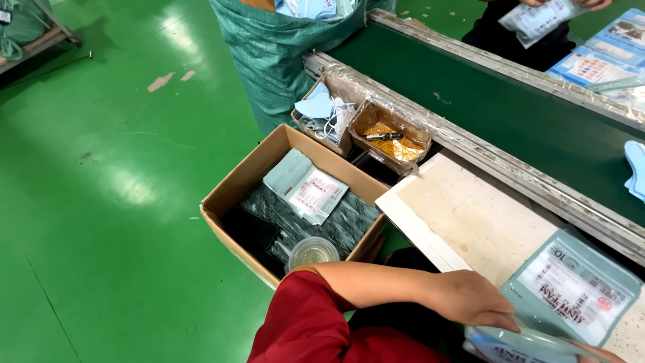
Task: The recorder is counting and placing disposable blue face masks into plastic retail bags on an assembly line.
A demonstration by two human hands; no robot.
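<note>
At the far left, on the green floor (101,202), stands the open brown cardboard box (232,195) with pale printed pouches (306,188) and a clear plastic cup (312,252) inside. It is well apart from your hands.

Your left hand (474,299) reaches across your body from the red sleeve (302,323). Its fingers are closed on the near left edge of the pale blue flat plastic pouch with a white printed label (574,286). This pouch lies at the near right corner of the white worn work board (470,215); its long axis runs from your hand away to the right and a little toward the belt. So the pouch lies directly to the right of your left grip, and the left hand is the nearer one.

Just below, a second flat pouch (517,343) is at the bottom edge of the view. Your right hand (598,353) shows only as fingertips there; I cannot tell if it is closed.

The board is flat and its middle is bare. Behind it run the dark green conveyor belt (510,114) and two small tape-wrapped trays (363,121) at the board's far left corner. Another person's hands (571,5) work on the far side.
</note>
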